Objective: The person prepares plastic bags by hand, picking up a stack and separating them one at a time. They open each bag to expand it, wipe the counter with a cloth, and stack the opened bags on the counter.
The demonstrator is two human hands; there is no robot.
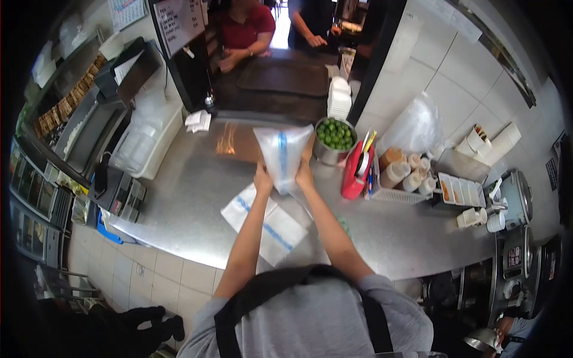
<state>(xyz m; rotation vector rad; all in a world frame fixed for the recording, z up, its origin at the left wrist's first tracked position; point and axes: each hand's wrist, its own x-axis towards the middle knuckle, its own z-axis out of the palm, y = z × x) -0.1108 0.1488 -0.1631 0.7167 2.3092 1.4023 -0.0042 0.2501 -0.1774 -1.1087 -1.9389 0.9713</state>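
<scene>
Over the steel counter I hold up a white translucent plastic bag (282, 156) with a blue printed stripe, its wide top edge away from me. My left hand (262, 179) is closed on the bag's left side, and my right hand (305, 172) grips its right side. What the bag contains, if anything, I cannot make out. Just below it, a flat white bag with a blue stripe (271, 230) lies on the counter between my forearms. A pot of green limes (334, 138) stands beyond my right hand.
Right of the pot are a red tape dispenser (356, 173) and a basket of sauce containers (400, 194). A white basket (161, 146) with clear plastic lids sits left. Across the pass-through, two people stand by a brown tray (283, 77). Another person works at lower right.
</scene>
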